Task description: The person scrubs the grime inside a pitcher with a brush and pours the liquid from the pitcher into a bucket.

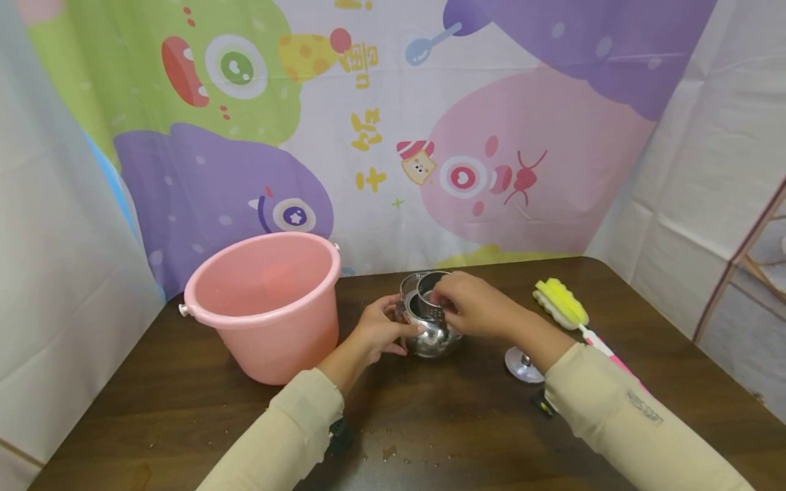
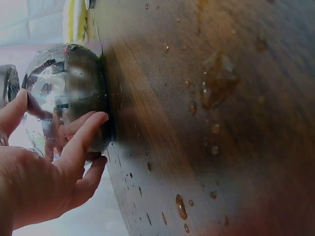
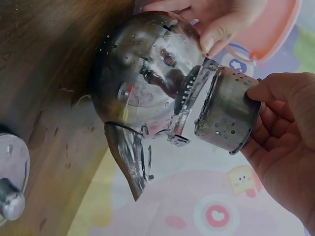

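A shiny steel teapot with a round body stands on the wooden table; its spout shows in the right wrist view. My left hand steadies it from the left, thumb near the rim and fingers against the body. A perforated steel strainer basket is pinched at its rim by my right hand. The basket is tilted and just outside the teapot's mouth, close to the raised handle. Water drops cling to the teapot and the basket.
A pink bucket stands on the left. To the right lie a round lid with a knob and a yellow sponge brush with a pink and white handle. Water drops dot the table. A cartoon-printed curtain hangs behind.
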The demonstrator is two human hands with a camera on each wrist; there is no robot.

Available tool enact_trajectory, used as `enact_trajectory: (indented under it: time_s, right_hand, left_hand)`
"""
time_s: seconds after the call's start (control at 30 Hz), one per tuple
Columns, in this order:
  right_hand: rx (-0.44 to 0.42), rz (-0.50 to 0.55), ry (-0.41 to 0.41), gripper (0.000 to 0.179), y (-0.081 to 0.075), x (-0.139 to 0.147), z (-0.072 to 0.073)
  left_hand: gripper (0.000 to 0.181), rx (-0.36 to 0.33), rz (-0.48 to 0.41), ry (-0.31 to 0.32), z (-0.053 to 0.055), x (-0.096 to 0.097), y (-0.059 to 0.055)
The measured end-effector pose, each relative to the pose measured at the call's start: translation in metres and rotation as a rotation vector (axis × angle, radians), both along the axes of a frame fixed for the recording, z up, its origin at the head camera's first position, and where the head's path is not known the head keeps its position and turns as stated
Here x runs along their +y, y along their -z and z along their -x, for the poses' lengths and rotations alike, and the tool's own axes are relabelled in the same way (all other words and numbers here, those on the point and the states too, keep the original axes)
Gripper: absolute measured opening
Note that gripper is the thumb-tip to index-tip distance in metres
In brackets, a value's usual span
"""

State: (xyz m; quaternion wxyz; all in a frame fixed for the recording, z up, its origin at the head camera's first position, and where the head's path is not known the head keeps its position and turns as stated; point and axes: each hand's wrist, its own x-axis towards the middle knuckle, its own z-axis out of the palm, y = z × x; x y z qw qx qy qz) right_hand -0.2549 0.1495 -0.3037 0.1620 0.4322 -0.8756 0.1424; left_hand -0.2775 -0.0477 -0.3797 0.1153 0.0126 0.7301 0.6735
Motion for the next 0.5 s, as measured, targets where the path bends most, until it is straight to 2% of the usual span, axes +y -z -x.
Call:
enact_trajectory:
  time_s: [0.23, 0.5]
  right_hand:
    - [0.013, -0.015, -0.011, 0.014, 0.000, 0.009, -0.012]
    - [0.009, -0.036, -0.036, 0.017, 0.007, 0.023, -0.029]
  left_hand:
    - [0.079, 0.005, -0.010, -0.004, -0.001, 0.001, -0.001]
    - [0.078, 0.007, -0.024, -0.007, -0.001, 0.001, 0.000]
